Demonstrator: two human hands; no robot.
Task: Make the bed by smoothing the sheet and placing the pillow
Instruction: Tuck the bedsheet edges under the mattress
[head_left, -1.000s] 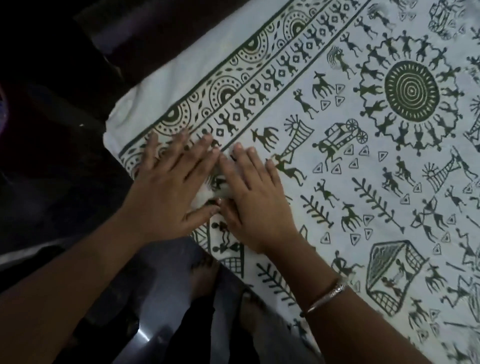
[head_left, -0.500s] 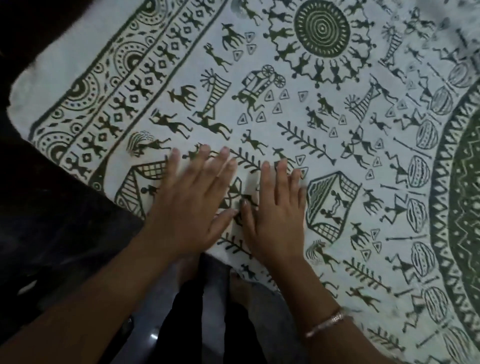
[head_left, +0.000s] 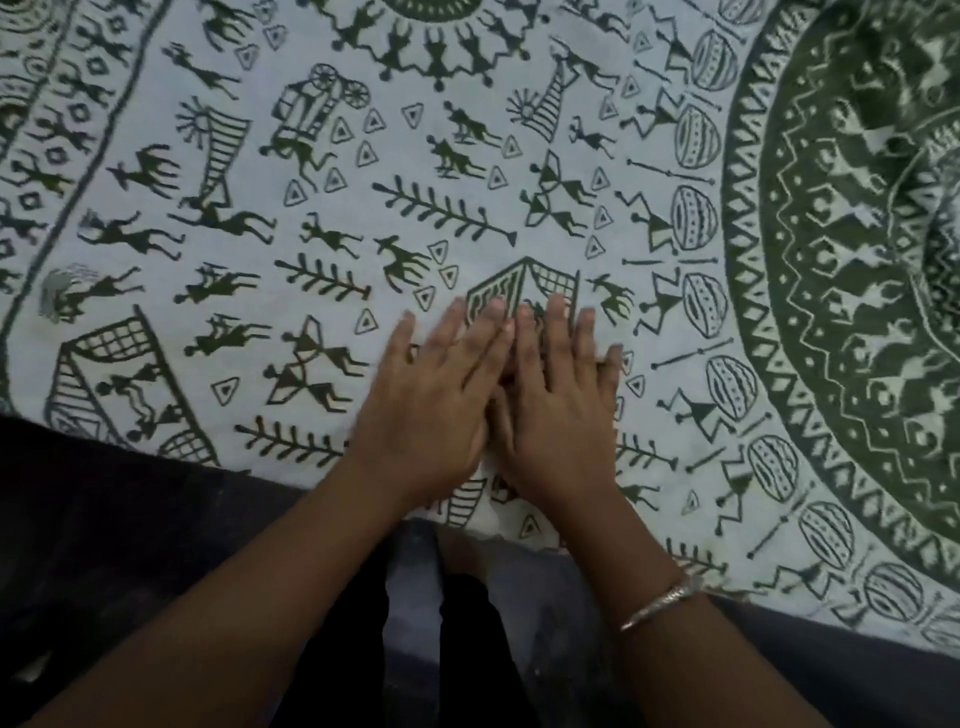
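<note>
Palms down: left hand (head_left: 431, 405) and right hand (head_left: 558, 410) press flat on sheet (head_left: 467, 208), fingers straight, gripping nothing, inner fingers touching. Sheet is white with a dark green figure print and lies spread over the bed, near edge just below the wrists. Dark floor (head_left: 410, 582) beyond the edge; room dim. Versus 0.5 s ago: hands closer together, further toward the round motif. Forearms reach forward; bracelet (head_left: 662, 600) on right wrist.

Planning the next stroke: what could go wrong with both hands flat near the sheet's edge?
1. The left hand and right hand press the sheet close to its near edge; a forward push might pull that edge out of place.
2. The bracelet on the right wrist could snag the fabric.
</note>
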